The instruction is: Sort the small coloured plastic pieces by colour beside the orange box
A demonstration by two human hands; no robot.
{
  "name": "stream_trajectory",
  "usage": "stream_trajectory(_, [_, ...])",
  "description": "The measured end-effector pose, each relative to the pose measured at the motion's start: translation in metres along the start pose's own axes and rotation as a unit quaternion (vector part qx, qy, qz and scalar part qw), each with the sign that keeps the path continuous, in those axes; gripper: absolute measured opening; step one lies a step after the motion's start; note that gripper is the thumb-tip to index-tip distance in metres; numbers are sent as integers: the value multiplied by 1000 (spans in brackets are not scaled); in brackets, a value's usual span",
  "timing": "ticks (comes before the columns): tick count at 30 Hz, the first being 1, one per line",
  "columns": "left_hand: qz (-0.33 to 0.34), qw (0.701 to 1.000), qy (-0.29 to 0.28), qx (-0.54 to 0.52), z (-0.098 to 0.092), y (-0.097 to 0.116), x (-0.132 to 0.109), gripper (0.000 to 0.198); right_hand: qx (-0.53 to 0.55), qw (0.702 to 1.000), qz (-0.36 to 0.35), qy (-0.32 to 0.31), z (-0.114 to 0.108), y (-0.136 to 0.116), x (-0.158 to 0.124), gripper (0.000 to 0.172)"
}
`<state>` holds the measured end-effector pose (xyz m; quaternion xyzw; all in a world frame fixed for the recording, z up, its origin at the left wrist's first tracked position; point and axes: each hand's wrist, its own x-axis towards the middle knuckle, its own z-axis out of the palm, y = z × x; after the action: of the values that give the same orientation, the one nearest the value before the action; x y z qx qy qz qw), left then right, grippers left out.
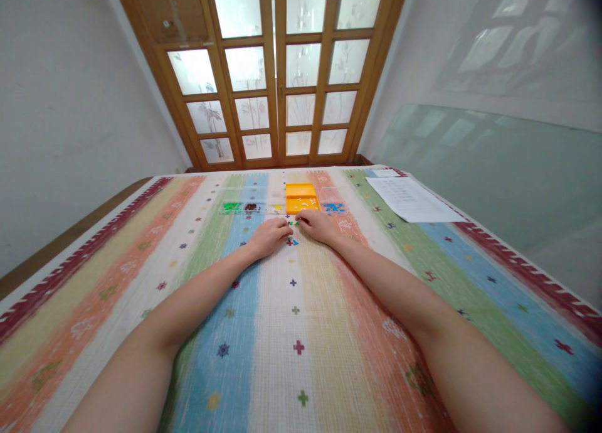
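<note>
Both my arms reach far forward over a striped cloth. My left hand (269, 236) rests knuckles up, fingers curled toward a small heap of tiny coloured pieces (292, 240). My right hand (318, 225) lies just right of that heap, fingertips pinched together at it. What the fingers hold, if anything, is too small to see. Just beyond the hands stands an orange tray (301, 197) with pale bits in it. Beside it are clear compartments with green pieces (231, 206), dark pieces (251, 207) and blue pieces (333, 207).
A striped multicoloured cloth (291, 332) covers the whole surface. A white sheet of paper (411, 199) lies at the far right. Wooden doors with frosted glass panes (277, 75) stand behind, and a glass pane leans on the right wall.
</note>
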<state>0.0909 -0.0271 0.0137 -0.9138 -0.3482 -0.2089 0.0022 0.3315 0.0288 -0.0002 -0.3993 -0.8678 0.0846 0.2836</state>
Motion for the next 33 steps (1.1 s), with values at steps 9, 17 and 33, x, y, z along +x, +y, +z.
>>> stream_trajectory(9, [-2, 1000, -12, -4, 0, 0, -1, 24, -6, 1000, 2, 1, 2, 1, 1, 23])
stream_trajectory(17, [7, 999, -24, -38, 0, -1, -2, 16, -6, 1000, -6, 11, 5, 6, 1, 23])
stream_trajectory(33, [11, 998, -26, -60, 0, -8, -1, 23, -4, 1000, -2, 3, 5, 4, 1, 24])
